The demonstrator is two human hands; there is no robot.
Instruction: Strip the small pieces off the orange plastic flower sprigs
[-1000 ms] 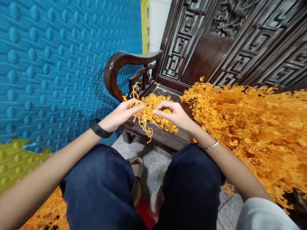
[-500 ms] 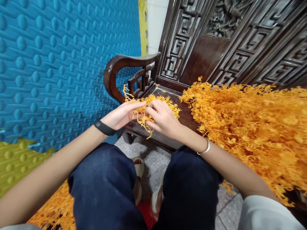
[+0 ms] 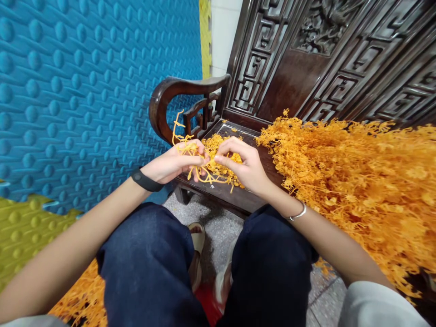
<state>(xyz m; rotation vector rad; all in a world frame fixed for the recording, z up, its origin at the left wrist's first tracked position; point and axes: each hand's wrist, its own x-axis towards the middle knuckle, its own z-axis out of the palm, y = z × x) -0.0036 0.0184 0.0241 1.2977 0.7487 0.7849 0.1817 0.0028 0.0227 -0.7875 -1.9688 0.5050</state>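
A thin, branching orange plastic stem [image 3: 177,132] is held in my left hand [image 3: 170,164], its thumb and fingers closed around it. One end sticks up past the fingers; other thin branches hang below them to the right. Just right of it, my right hand [image 3: 248,169] has its thumb and index finger bent into a pinch; whatever is between the fingertips is too small to make out. Behind both hands, a small pile of orange plastic pieces [image 3: 214,144] lies on the dark wooden seat [image 3: 269,169], partly hidden by my fingers.
A large heap of orange branching pieces [image 3: 350,177] covers the seat to the right. The bench has a curved armrest [image 3: 157,102] and a carved back [image 3: 282,86]. Blue foam matting [image 3: 85,91] stands at the left. More orange pieces [image 3: 83,295] lie at lower left.
My right hand has moved right, away from my left hand. The left fingers have curled around the stem, whose lower branches now stretch farther right.
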